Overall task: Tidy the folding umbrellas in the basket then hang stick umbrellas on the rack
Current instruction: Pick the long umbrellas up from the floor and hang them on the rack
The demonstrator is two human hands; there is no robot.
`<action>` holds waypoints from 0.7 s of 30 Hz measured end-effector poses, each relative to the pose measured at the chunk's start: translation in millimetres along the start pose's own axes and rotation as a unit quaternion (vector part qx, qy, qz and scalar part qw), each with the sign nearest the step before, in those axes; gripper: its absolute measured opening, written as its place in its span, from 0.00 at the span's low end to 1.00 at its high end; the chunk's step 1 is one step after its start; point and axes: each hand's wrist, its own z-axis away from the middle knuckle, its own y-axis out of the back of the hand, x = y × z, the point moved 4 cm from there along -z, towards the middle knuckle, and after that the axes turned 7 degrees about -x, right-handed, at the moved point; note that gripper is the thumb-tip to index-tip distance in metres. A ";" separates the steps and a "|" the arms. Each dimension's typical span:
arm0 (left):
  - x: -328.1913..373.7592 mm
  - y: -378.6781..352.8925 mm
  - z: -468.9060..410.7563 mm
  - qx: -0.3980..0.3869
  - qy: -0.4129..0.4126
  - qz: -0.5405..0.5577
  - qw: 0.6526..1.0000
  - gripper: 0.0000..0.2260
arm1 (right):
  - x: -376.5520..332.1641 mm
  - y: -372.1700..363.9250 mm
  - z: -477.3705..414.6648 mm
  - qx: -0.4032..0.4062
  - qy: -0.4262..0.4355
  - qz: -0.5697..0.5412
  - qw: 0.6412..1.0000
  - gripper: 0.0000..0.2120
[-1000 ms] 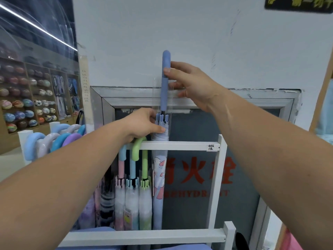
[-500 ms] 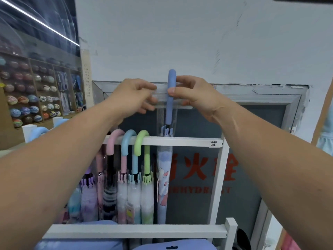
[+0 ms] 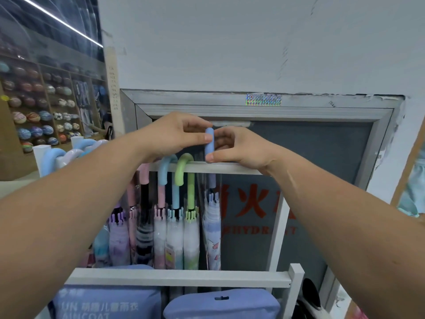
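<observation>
Top rail (image 3: 241, 169), left part packed: green hook handle (image 3: 182, 165), light-blue hook handle (image 3: 166, 168) and pink handle (image 3: 144, 174) hang just beside each other, too tight for a hand between. Straight blue handle (image 3: 209, 143) stands up right of the green one, with left hand (image 3: 177, 134) and right hand (image 3: 239, 148) both pinching it and crowding the space over the rail. Rail is bare from there to the right post (image 3: 279, 226), with an open gap below down to the lower rail (image 3: 179, 277). Grey cabinet door (image 3: 310, 162) closes the back. Raincoat packs (image 3: 220, 303) fill under the lower rail.
</observation>
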 end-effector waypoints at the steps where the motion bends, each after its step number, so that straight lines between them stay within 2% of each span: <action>1: -2.7 -0.8 1.8 -0.015 0.003 -0.010 1.000 0.16 | 1.3 -2.8 0.0 -0.004 -0.006 0.008 1.000 0.20; 5: -8.9 -7.6 6.7 -0.055 0.009 -0.072 0.996 0.10 | 3.9 -12.0 -2.1 -0.020 -0.045 0.078 0.996 0.29; 8: -12.5 -17.9 7.3 -0.068 0.004 -0.107 0.992 0.14 | 1.5 -17.3 -1.1 -0.032 -0.065 0.166 0.984 0.35; 13: -17.0 -25.1 5.9 -0.075 0.013 -0.219 0.973 0.17 | -3.0 -20.0 5.5 -0.053 -0.095 0.272 0.956 0.29; 19: -17.1 -29.5 5.6 -0.064 0.018 -0.240 0.969 0.18 | -1.2 -18.1 11.1 -0.062 -0.097 0.318 0.941 0.25; 21: -14.7 -31.2 7.2 -0.060 0.021 -0.242 0.968 0.20 | 1.4 -17.7 14.5 -0.056 -0.091 0.320 0.941 0.27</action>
